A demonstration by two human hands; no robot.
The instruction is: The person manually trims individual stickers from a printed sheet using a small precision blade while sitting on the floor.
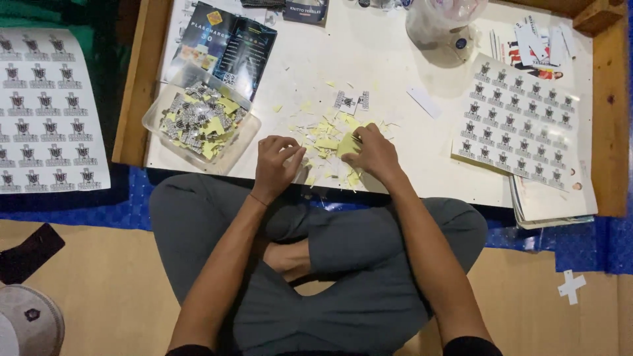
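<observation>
I sit cross-legged at a low white table (pixel 395 53). My left hand (pixel 275 165) rests at the table's near edge with fingers curled, fingertips beside a heap of yellow paper scraps (pixel 326 135); whether it pinches anything is hidden. My right hand (pixel 372 153) grips a small yellow backing piece (pixel 345 145) over the same heap. Two small cut-out stickers (pixel 351 101) lie just behind the scraps.
A clear plastic tub (pixel 201 122) of cut stickers and yellow bits stands at the left. Sticker sheets lie at the right (pixel 517 122) and on the floor at far left (pixel 46 109). A dark booklet (pixel 227 46), a plastic jar (pixel 440 29) and a cap (pixel 26 323) are around.
</observation>
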